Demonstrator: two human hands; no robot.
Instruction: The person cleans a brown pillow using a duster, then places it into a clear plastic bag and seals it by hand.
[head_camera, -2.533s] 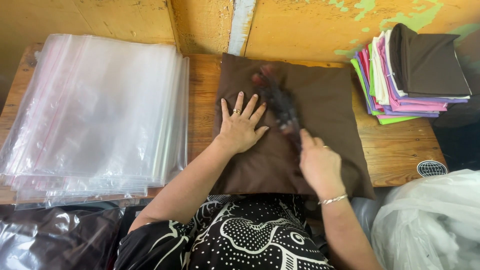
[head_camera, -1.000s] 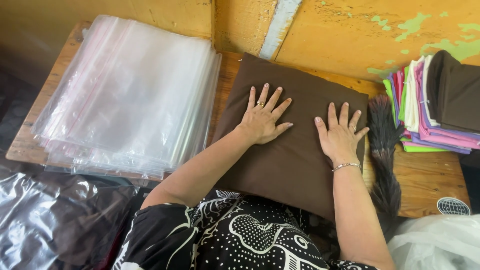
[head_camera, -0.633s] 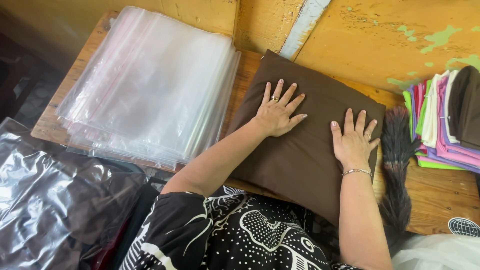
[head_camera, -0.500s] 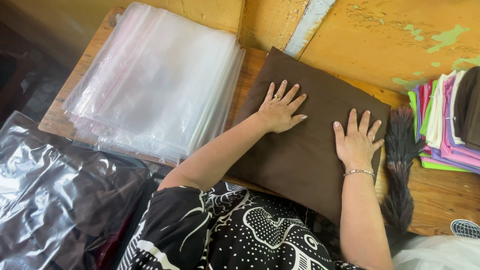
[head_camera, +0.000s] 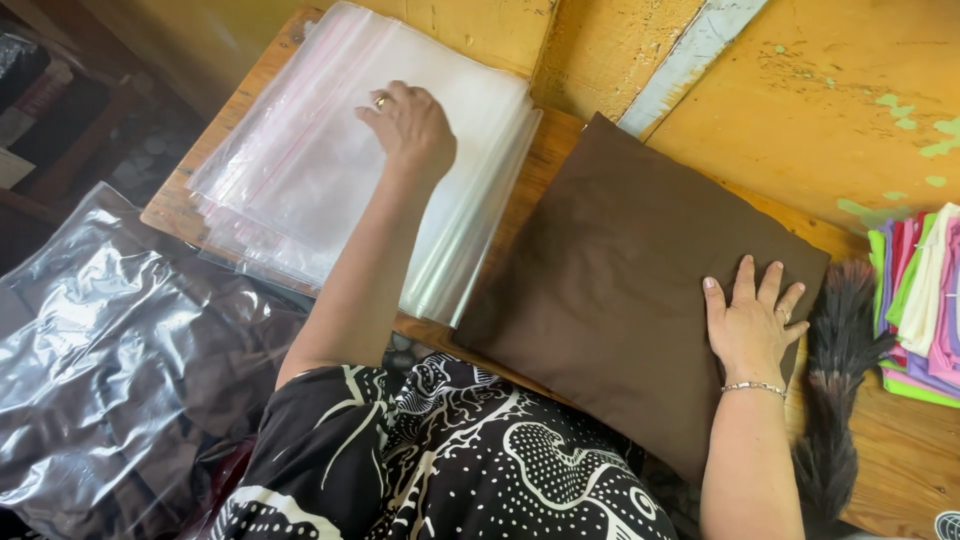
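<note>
The folded brown cloth (head_camera: 620, 300) is a soft, matte, flat rectangle lying on the wooden table (head_camera: 900, 470), with its long axis slanted from the near left to the far right corner by the yellow wall (head_camera: 850, 110). The right hand (head_camera: 750, 325) lies flat on its right part with the fingers spread wide, holding nothing. The left hand (head_camera: 410, 125) rests on the stack of clear, glossy plastic bags (head_camera: 330, 170) just left of the cloth, fingers bent down onto the top bag; a dark feather duster (head_camera: 835, 390) and a pile of coloured folded cloths (head_camera: 925, 300) lie to the right.
</note>
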